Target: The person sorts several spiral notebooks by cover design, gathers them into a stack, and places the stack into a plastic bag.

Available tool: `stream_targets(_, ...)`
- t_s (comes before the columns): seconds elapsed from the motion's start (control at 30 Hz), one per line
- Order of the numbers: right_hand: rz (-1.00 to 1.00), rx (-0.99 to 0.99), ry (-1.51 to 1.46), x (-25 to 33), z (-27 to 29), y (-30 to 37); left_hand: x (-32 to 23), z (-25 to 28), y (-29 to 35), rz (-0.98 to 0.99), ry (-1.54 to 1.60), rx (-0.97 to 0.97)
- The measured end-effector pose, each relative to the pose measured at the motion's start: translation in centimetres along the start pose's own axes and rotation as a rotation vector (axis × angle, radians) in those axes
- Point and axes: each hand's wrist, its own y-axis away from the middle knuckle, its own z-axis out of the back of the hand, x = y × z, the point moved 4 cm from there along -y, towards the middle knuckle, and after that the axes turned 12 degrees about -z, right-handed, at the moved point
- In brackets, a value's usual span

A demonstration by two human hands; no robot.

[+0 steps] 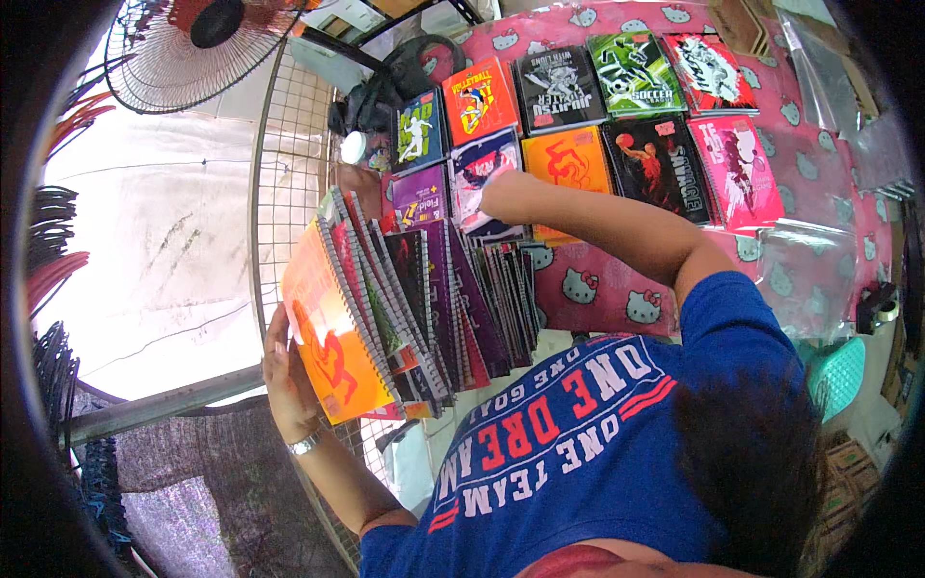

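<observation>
My left hand [289, 371], with a silver watch at its wrist, is wrapped round the outer side of a thick fanned bundle of spiral notebooks [438, 308]. The outermost is an orange notebook [332, 337] with a red figure, tilted upright. My right hand [501, 197] rests on or just above a white and navy notebook [472, 169] in the laid-out rows; its fingers are hidden from this side. Next to it lie a purple notebook [419, 196] and an orange notebook with a red drawing [564, 164].
More notebooks, including a green one [634, 72] and a pink one [737, 173], lie in rows on a pink patterned tablecloth [617, 289]. A fan [198, 48] and wire grid [284, 154] stand left. Clear plastic [809, 255] and a turquoise stool [838, 376] are right.
</observation>
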Motion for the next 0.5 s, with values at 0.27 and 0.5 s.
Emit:
stream_targets(0.27,0.08,-0.727,-0.146,1.5,26.3,-3.3,-0.8,3.9,0.1,-0.042,-0.007,-0.22)
stream_targets(0.5,0.977,-0.472,-0.862,10.1,28.3,-9.1,-2.0,3.1,-2.4,-0.088,0.567,-0.029)
